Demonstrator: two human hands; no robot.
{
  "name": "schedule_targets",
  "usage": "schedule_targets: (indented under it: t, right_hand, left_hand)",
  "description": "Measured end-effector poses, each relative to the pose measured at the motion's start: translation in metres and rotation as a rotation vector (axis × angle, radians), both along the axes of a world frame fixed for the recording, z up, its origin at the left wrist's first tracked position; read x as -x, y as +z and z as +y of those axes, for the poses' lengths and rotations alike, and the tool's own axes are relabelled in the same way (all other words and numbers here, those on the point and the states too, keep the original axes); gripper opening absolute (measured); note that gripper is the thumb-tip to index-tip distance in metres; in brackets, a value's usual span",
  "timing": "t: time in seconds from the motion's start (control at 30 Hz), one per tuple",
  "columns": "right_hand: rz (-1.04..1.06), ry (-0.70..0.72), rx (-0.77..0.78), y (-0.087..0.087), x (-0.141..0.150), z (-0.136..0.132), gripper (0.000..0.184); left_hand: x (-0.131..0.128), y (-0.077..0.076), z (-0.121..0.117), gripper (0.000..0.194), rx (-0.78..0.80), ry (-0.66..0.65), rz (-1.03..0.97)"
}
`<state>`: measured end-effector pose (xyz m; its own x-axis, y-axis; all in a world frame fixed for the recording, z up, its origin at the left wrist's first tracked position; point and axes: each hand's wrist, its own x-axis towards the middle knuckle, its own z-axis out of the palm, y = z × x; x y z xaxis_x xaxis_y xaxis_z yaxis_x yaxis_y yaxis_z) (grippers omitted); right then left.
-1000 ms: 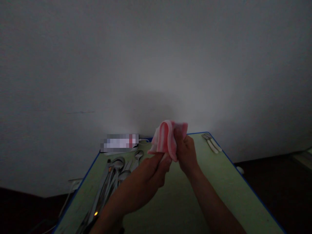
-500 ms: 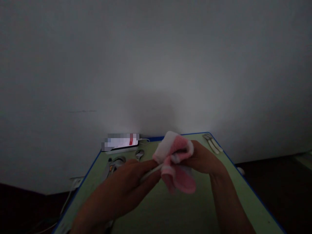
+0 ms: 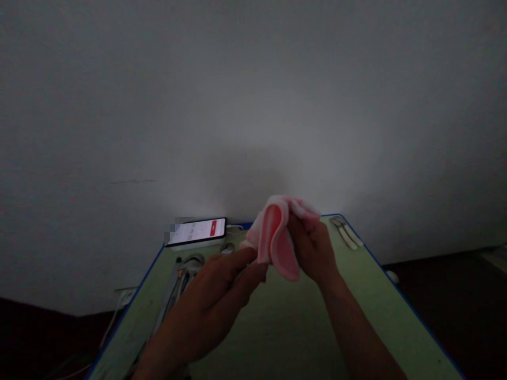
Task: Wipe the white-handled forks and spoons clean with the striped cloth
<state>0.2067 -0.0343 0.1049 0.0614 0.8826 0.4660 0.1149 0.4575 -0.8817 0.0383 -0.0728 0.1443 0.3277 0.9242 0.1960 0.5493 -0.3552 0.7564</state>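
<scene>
A pink and white striped cloth (image 3: 273, 227) is bunched up over the table, with my right hand (image 3: 315, 245) closed on its right side. My left hand (image 3: 222, 295) pinches a thin, pale utensil handle (image 3: 242, 272), of which only a sliver shows between thumb and fingers. The utensil's other end is hidden in the cloth, so its kind cannot be told. The fingertips of my left hand touch the lower left fold of the cloth.
A pile of metal cutlery (image 3: 193, 263) lies on the left of the green table (image 3: 277, 338), partly behind my left arm. Beyond it are a spoon (image 3: 227, 248) and a lit phone (image 3: 198, 232) with a cable. Two pale-handled utensils (image 3: 345, 232) lie at the back right, before the wall (image 3: 253, 105).
Half a second ago my right hand was turned over, with the cloth wrapped and hanging lower. It has rolled back, and the cloth stands raised and folded again. My left hand keeps its grip.
</scene>
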Motion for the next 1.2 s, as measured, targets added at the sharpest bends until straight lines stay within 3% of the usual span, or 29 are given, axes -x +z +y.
schedule_targets:
  t: [0.07,0.23,0.3,0.37,0.43,0.53,0.6,0.93,1.03,1.2]
  right_hand:
    - [-0.048,0.057,-0.004,0.002,-0.005,-0.001,0.029]
    - [-0.309,0.352,0.094,0.009,-0.033,-0.009,0.023]
    - [-0.311,0.416,0.14,0.009,-0.041,-0.009,0.022]
    - [-0.2,0.429,0.199,0.008,-0.042,-0.006,0.021]
    - [0.042,0.406,0.245,0.006,-0.037,-0.002,0.023]
    - [0.525,0.407,0.245,0.01,-0.021,0.003,0.039]
    - [0.683,0.48,0.239,0.014,-0.01,0.004,0.047]
    - [0.91,0.511,0.289,0.015,0.004,0.006,0.034]
    - [0.993,0.543,0.33,0.012,0.01,0.007,0.035]
    - [1.03,0.455,0.346,0.01,0.019,0.007,0.038]
  left_hand:
    - [0.004,0.003,0.0,0.026,0.018,-0.067,0.034]
    - [0.019,0.009,0.004,0.031,0.038,-0.192,0.106]
    - [0.024,0.009,0.006,0.031,0.032,-0.207,0.136]
    - [0.026,0.007,0.008,0.031,0.009,-0.195,0.142]
    - [0.025,0.006,0.008,0.03,-0.021,-0.165,0.127]
    - [0.019,0.003,0.006,0.031,-0.032,-0.122,0.107]
    - [0.012,0.001,0.003,0.031,-0.022,-0.092,0.098]
    - [-0.001,-0.007,0.005,0.031,0.015,-0.011,0.029]
    - [-0.006,-0.014,0.007,0.03,-0.002,-0.045,0.111]
    - [-0.016,-0.02,0.008,0.027,-0.039,-0.082,0.196]
